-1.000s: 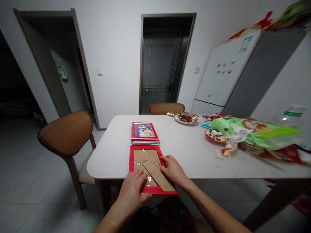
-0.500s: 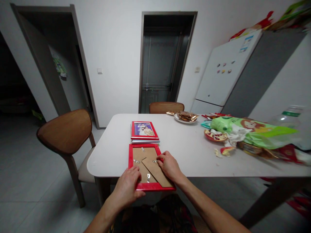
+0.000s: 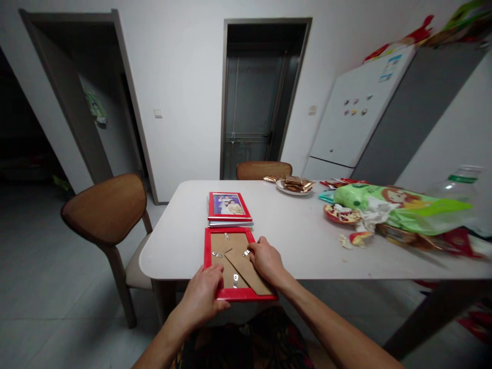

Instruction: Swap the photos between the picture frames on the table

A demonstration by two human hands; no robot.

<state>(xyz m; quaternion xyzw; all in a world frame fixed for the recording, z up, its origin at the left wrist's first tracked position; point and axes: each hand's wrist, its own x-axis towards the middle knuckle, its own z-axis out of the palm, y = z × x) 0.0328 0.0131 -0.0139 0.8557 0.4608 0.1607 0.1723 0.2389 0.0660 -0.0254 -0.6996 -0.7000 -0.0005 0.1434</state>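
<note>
Fingers of your left hand grasp the red photo frame at its near left part, some lying over the border and the thumb by the near edge. Your right hand bends its fingers onto the frame's right side, touching the right clip; whether they pinch it or merely press, I cannot tell. Between your two sets of fingers the frame lies back side up on the surface, its near end reaching past the edge. You have the brown backing facing you, the stand leg slanting across it. Just beyond your fingers, a framed picture tops a small stack. Well to the right of your right fingers lie an opened fruit and a green bag; farther off beyond them sits a plate of wrapped packets.
</note>
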